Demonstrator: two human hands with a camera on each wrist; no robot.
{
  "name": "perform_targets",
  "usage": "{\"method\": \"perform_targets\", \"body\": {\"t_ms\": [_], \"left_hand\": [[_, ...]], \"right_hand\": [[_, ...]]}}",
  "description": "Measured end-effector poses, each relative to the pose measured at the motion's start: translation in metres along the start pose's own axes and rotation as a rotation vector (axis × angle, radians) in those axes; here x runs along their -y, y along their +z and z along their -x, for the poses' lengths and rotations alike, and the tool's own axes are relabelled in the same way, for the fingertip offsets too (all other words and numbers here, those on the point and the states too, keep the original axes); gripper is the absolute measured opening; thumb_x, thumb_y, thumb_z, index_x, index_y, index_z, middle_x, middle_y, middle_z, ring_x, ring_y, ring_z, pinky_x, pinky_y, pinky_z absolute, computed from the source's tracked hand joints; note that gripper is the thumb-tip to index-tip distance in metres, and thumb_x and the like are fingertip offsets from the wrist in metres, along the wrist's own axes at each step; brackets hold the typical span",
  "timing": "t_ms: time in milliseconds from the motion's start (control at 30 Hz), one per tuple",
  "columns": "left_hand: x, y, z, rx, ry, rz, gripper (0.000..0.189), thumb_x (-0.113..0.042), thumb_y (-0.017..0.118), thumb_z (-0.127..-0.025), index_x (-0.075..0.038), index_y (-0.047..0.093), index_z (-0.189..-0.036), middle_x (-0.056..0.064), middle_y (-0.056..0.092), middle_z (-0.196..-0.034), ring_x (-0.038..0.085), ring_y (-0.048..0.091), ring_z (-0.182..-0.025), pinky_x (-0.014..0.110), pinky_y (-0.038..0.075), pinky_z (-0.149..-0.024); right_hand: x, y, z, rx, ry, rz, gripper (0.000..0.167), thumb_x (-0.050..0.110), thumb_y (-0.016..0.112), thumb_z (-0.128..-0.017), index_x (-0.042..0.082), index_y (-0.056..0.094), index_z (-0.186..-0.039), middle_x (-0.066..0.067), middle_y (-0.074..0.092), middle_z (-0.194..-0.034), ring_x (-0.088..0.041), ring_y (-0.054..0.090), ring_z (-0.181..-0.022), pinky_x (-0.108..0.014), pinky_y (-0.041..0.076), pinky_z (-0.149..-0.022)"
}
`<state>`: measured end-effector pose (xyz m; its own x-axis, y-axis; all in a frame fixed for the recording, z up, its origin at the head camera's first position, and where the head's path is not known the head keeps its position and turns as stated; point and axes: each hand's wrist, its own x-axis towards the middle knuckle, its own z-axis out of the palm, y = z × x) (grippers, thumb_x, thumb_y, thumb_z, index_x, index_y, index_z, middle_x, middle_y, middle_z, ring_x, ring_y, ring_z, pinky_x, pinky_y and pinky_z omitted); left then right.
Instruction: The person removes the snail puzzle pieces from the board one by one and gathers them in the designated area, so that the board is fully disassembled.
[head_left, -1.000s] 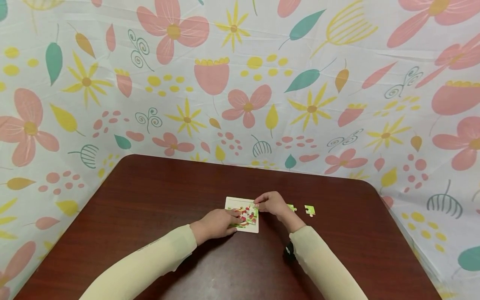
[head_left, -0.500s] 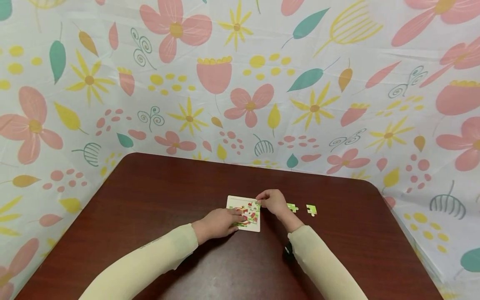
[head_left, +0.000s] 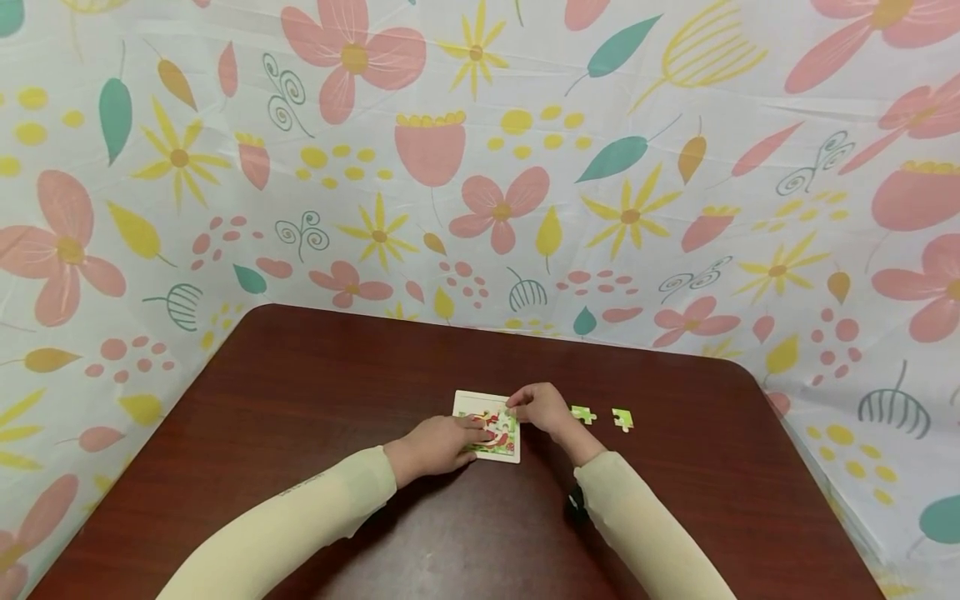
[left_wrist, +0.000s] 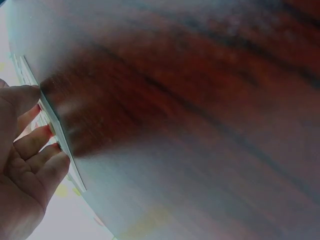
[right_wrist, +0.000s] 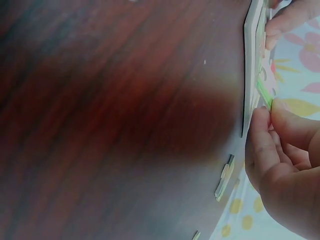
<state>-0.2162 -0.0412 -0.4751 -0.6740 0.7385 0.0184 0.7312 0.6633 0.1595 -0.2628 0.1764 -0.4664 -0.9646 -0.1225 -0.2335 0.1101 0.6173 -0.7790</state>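
Note:
A small square jigsaw board [head_left: 468, 398] with a pale rim lies on the table, its picture in red, green and white. Across the picture's left part rest the extended fingers of my left hand [head_left: 438, 444], hiding some of it. In the left wrist view, the thumb [left_wrist: 25, 97] of that hand sits at the board's edge. My right hand [head_left: 542, 408] is at the board's upper right corner. Between its thumb and forefinger it pinches a thin green-edged puzzle piece [right_wrist: 265, 94], tilted over the board in the right wrist view.
Right of the right hand lie two loose green puzzle pieces, a nearer one [head_left: 582, 414] and a farther one [head_left: 622, 418]. The dark red-brown table [head_left: 337, 367] ends at a flower-patterned cloth [head_left: 495, 150] behind. A black band [head_left: 576, 502] shows at the right wrist.
Puzzle pieces that sat askew over the board's lower right now lie within its rim. My right hand has shifted slightly at the upper right corner; my left hand stays on the board.

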Motion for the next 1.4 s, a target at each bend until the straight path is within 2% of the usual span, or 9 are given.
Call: {"method": "perform_targets", "body": {"t_ms": [233,500,700,800,967,1333,1400], "left_hand": [[-0.002,-0.004,0.000,0.009,0.018,-0.016,0.040,-0.023,0.068,-0.099,-0.022,0.066,-0.138,0.006,0.066,-0.142,0.022,0.063,-0.132,0.037,0.060,-0.093],[-0.004,-0.003,0.002,0.009,0.042,-0.064,0.037,-0.023,0.064,-0.101,-0.031,0.067,-0.137,0.006,0.065,-0.143,0.022,0.063,-0.133,0.034,0.060,-0.088],[-0.005,-0.004,0.002,-0.009,0.084,-0.165,0.039,-0.022,0.061,-0.103,-0.039,0.065,-0.138,0.003,0.068,-0.137,0.021,0.067,-0.122,0.029,0.060,-0.078],[-0.006,-0.004,0.002,0.008,0.090,-0.198,0.040,-0.021,0.061,-0.103,-0.040,0.065,-0.137,0.003,0.067,-0.138,0.021,0.067,-0.124,0.029,0.060,-0.079],[-0.006,-0.004,0.002,0.023,0.064,-0.197,0.038,-0.024,0.063,-0.102,-0.039,0.065,-0.137,0.004,0.064,-0.145,0.021,0.064,-0.132,0.030,0.061,-0.083],[-0.011,-0.011,0.000,0.072,0.048,-0.236,0.045,-0.013,0.059,-0.102,-0.040,0.064,-0.138,0.003,0.064,-0.144,0.020,0.063,-0.132,0.031,0.061,-0.084],[-0.010,-0.012,0.000,0.061,0.057,-0.238,0.044,-0.014,0.060,-0.102,-0.039,0.065,-0.137,0.004,0.064,-0.144,0.019,0.063,-0.131,0.031,0.061,-0.083]], "right_hand": [[0.002,-0.002,0.005,0.025,-0.018,-0.017,0.011,-0.001,0.067,-0.095,-0.005,0.075,-0.101,-0.020,0.072,-0.101,-0.024,0.073,-0.086,-0.038,0.063,-0.081],[0.003,-0.009,0.009,-0.002,-0.030,-0.006,0.011,0.001,0.068,-0.095,-0.004,0.076,-0.100,-0.019,0.072,-0.099,-0.025,0.073,-0.086,-0.038,0.063,-0.081],[0.004,-0.024,0.015,0.000,-0.045,0.017,0.012,0.002,0.067,-0.096,-0.005,0.075,-0.101,-0.019,0.073,-0.099,-0.022,0.071,-0.084,-0.041,0.062,-0.082],[0.000,-0.033,0.021,0.013,-0.050,0.019,0.014,0.002,0.066,-0.097,-0.006,0.074,-0.104,-0.021,0.072,-0.105,-0.022,0.072,-0.088,-0.041,0.062,-0.084],[-0.011,-0.046,0.031,0.025,-0.053,-0.008,0.015,0.001,0.065,-0.097,-0.008,0.073,-0.106,-0.024,0.069,-0.114,-0.023,0.072,-0.094,-0.041,0.062,-0.087],[-0.032,-0.073,0.048,0.009,-0.011,-0.049,0.017,0.002,0.065,-0.097,-0.010,0.070,-0.109,-0.021,0.068,-0.108,-0.019,0.071,-0.091,-0.042,0.062,-0.088],[-0.034,-0.079,0.050,0.007,-0.010,-0.057,0.018,0.002,0.065,-0.098,-0.010,0.070,-0.110,-0.021,0.067,-0.108,-0.017,0.071,-0.090,-0.042,0.062,-0.089]]}}
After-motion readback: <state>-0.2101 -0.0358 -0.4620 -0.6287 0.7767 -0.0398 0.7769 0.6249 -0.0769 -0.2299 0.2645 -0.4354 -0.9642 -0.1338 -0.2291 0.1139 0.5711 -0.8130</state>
